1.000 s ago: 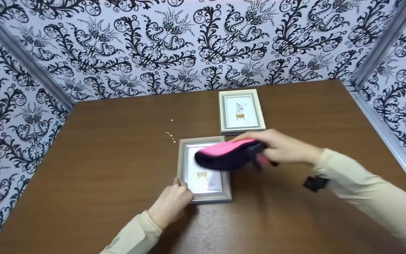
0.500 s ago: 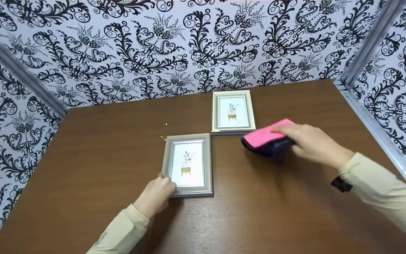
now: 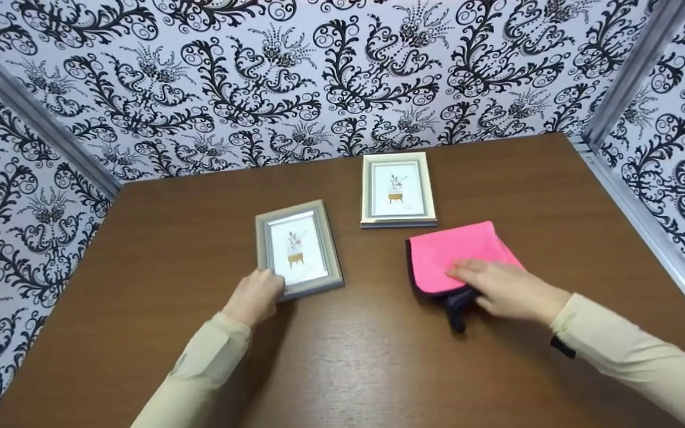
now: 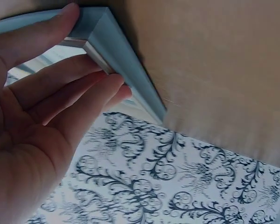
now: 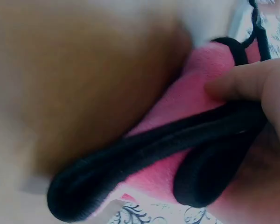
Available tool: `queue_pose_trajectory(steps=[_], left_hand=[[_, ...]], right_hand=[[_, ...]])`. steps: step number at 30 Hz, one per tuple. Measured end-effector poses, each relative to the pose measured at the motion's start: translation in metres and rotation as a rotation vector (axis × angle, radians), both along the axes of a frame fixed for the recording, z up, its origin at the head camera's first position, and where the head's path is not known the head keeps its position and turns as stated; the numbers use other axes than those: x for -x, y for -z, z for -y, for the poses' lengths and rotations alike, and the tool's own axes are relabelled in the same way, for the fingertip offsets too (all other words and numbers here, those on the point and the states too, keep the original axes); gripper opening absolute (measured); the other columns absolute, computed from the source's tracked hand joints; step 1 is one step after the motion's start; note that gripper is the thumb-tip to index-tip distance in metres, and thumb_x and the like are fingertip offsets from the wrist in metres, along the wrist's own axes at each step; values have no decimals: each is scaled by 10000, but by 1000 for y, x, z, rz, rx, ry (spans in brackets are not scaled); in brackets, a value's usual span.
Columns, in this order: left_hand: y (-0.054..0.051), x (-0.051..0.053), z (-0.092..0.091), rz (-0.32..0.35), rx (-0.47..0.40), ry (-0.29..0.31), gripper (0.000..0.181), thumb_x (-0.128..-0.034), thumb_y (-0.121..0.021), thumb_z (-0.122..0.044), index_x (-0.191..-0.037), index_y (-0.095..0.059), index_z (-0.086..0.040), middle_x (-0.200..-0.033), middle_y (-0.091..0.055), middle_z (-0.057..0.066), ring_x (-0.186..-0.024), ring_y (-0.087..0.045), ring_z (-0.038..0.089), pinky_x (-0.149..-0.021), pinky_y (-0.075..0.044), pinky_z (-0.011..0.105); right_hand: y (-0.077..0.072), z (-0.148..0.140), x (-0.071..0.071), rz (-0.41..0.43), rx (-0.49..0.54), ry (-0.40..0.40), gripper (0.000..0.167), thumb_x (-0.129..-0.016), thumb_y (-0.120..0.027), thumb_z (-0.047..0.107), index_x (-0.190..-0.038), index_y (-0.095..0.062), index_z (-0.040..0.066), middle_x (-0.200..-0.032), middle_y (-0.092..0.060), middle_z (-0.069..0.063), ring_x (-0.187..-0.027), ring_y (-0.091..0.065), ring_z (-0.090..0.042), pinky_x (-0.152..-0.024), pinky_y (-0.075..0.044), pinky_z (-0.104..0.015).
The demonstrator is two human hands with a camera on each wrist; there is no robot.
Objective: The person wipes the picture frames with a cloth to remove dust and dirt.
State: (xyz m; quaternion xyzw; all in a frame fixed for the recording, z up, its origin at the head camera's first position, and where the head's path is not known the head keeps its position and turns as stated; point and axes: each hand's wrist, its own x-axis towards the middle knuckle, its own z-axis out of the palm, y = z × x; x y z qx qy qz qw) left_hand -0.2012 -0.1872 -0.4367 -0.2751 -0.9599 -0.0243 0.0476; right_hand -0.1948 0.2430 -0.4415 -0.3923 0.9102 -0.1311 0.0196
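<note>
My left hand [image 3: 254, 299] grips the lower left corner of a beige-grey picture frame [image 3: 301, 245], which stands slightly turned and holds a print of a potted plant. In the left wrist view, thumb and fingers pinch the frame's corner [image 4: 117, 52]. Whether the frame touches the table is hard to tell. Over on the right, my right hand [image 3: 506, 291] holds a folded pink cloth [image 3: 452, 252] with black edging, low over the table. The right wrist view has the cloth's folds [image 5: 177, 102] bunched between thumb and fingers.
A second, similar picture frame [image 3: 398, 189] lies flat farther back, between the two hands. The brown tabletop [image 3: 342, 368] ends at a black-and-white patterned wall [image 3: 295, 89]. Metal posts [image 3: 640, 74] stand at the corners.
The gripped picture frame has moved left and away and turned anticlockwise. My right hand swung the cloth off the frame to the right, then down, its pink side now facing up.
</note>
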Motion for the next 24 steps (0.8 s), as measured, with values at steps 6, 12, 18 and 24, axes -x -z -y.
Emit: queue_pose_trajectory(steps=[6, 12, 18, 24], left_hand=[[-3, 41, -3, 67, 58, -135, 134, -673, -692, 137, -734, -615, 46, -753, -616, 229, -699, -613, 416, -606, -527, 515], [1, 69, -9, 50, 40, -167, 96, -693, -675, 112, -746, -621, 52, -779, -626, 244, -714, -625, 434, -615, -525, 523], [3, 86, -16, 3, 23, -163, 103, -690, -705, 106, -739, -629, 55, -794, -640, 240, -733, -640, 433, -632, -535, 511], [4, 95, -16, 16, 38, -206, 83, -721, -685, 116, -780, -646, 73, -831, -638, 254, -765, -640, 440, -647, -542, 514]], right_hand=[[6, -1, -10, -48, -22, -26, 521, -837, -632, 5, -1344, -518, -36, -1349, -508, -253, -1223, -489, -424, -983, -395, -551], [6, -4, -17, -79, -35, -47, 556, -824, -647, 14, -1361, -504, -25, -1363, -500, -242, -1231, -480, -426, -987, -390, -552], [8, 1, -25, -101, -22, -72, 548, -849, -654, 45, -1369, -496, -29, -1364, -500, -240, -1231, -486, -416, -985, -396, -542], [10, 8, -30, -88, -41, -58, 530, -899, -643, 160, -1372, -493, -26, -1371, -491, -246, -1243, -471, -424, -1001, -386, -533]])
